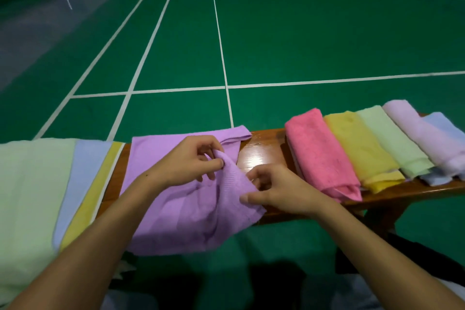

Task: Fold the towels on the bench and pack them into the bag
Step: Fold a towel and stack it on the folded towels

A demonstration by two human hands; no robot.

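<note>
A: Where's the purple towel (181,199) right now?

B: Spread across the middle of the worktop (264,151), its near part hanging off the front edge. The left hand (186,161) pinches a raised fold near the towel's centre; the right hand (274,190) pinches the edge at about four o'clock from it.

A: Why hold it that way?

B: I'd judge both pinches lift one flap so it can be carried over into a fold.

A: And its long axis?

B: Roughly twelve to six, far edge toward the court floor (302,33).

A: What's around it?

B: At nine o'clock, unfolded towels (37,184) lie overlapped, waiting. At three o'clock, folded ones sit in a row, pink towel (319,151) nearest. I can't see the bag.
</note>
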